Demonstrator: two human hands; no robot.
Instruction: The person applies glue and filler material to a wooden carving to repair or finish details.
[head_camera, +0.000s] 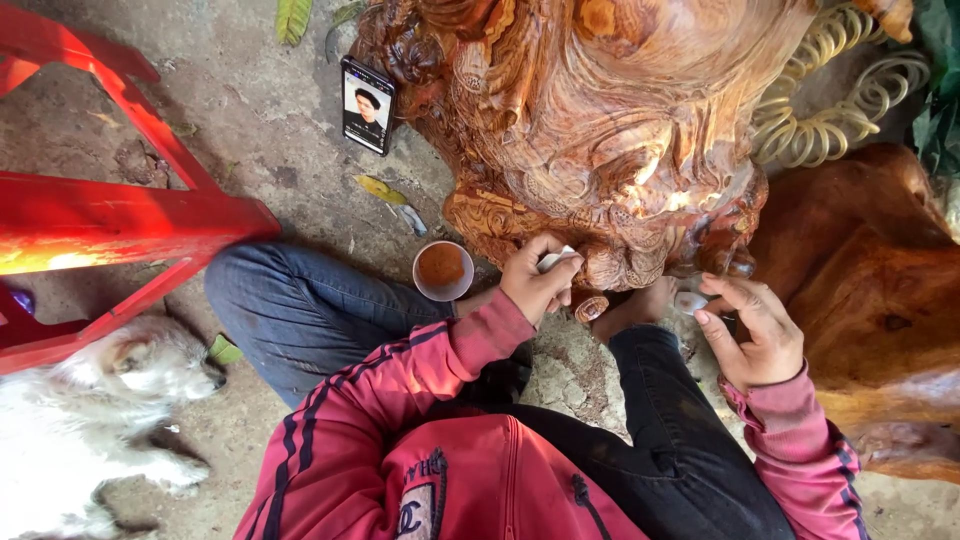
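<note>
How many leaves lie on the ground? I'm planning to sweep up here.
4: one green leaf at the top edge, one beside it, one yellow leaf below the phone, one green leaf by the dog. Others may be hidden.

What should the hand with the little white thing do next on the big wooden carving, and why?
Probably rub along the carved lower edge. The left hand already presses the white piece against the wooden carving, and the right hand sits beside it. The cup of brown powder is close.

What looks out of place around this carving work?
A phone leans on the wood carving above a small cup of reddish-brown powder, and a white dog lies close by the worker's knee.
</note>
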